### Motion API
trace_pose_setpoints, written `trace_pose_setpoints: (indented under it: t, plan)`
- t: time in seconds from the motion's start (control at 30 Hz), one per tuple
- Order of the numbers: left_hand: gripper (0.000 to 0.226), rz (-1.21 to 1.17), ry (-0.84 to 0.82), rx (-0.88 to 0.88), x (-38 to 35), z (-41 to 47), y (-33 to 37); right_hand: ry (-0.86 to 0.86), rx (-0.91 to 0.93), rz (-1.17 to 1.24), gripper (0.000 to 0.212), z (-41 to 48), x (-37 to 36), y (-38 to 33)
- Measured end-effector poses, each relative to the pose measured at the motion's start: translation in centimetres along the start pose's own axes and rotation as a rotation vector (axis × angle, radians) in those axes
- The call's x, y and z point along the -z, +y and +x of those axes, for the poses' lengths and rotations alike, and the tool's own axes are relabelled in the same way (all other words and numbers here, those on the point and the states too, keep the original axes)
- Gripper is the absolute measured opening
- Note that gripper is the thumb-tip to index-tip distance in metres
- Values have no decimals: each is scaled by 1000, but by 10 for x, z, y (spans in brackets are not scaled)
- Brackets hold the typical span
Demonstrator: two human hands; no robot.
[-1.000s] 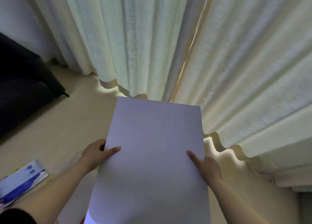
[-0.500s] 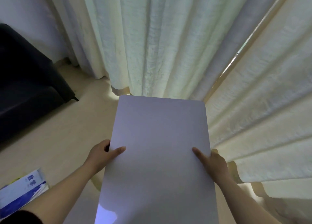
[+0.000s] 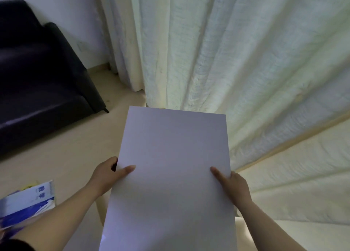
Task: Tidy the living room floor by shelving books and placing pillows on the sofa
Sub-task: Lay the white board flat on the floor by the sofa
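Both hands, left (image 3: 107,177) and right (image 3: 234,186), grip white book (image 3: 171,156).

Book held between both hands, above the floor in front of the curtain.

From my remote seat I see the book (image 3: 170,175) in the middle, over the floor (image 3: 66,156). The left hand (image 3: 106,177) grips its left edge and the right hand (image 3: 234,186) its right edge, one digit of each lying on top. Its far edge reaches the foot of the curtain (image 3: 227,52), which hangs along the floor's far edge and sweeps across to the right. The sofa (image 3: 37,90) stands at the floor's left edge, against the wall (image 3: 66,8), just left of the curtain. A second book (image 3: 28,199) lies on the floor at the near left corner, left of the left forearm.
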State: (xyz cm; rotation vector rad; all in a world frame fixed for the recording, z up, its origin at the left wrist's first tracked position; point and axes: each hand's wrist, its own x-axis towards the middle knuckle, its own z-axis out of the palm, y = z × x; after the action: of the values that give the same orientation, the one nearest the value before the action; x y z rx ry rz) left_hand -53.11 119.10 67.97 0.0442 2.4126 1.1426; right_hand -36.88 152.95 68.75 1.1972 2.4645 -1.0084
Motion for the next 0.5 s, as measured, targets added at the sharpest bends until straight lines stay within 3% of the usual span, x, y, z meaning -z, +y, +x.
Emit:
trace_pose_setpoints:
  t: [0.07, 0.2, 0.3, 0.5]
  plan:
    - [65, -26, 27, 22, 0, 8, 7, -13, 44, -33, 63, 27, 8, -13]
    - [52, -2, 94, 75, 5, 38, 16, -64, 112, -28, 65, 80, 9, -42]
    - [73, -56, 125, 115, 16, 52, 12, -91, 139, -39, 58, 103, 3, -69]
    - [91, -79, 164, 205, 41, 91, -27, -142, 198, -129, 94, 150, -35, -125]
